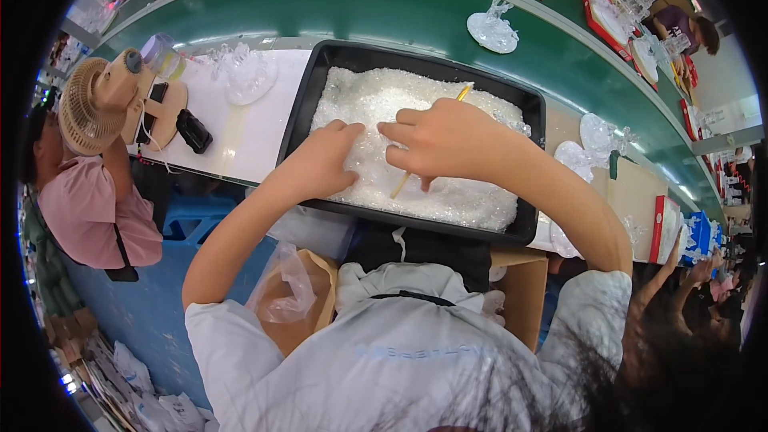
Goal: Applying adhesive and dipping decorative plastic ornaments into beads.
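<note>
The right hand [440,142] holds a yellow stick [402,184], hiding its middle, fingers curled over clear granules [356,94] in a black tray [305,108]; the left hand [322,162] reaches in, thumb and fingers spread. A beige fan [83,108] and clear ornament [250,80] stand to the left.

The right grip [432,144] hides the middle of a yellow stick [464,93]; the forearm [560,188] covers part of a black tray [416,220]. A fan [90,108] blocks part of a co-worker [100,220] (blurred hair [680,384] obscures the lower right).
</note>
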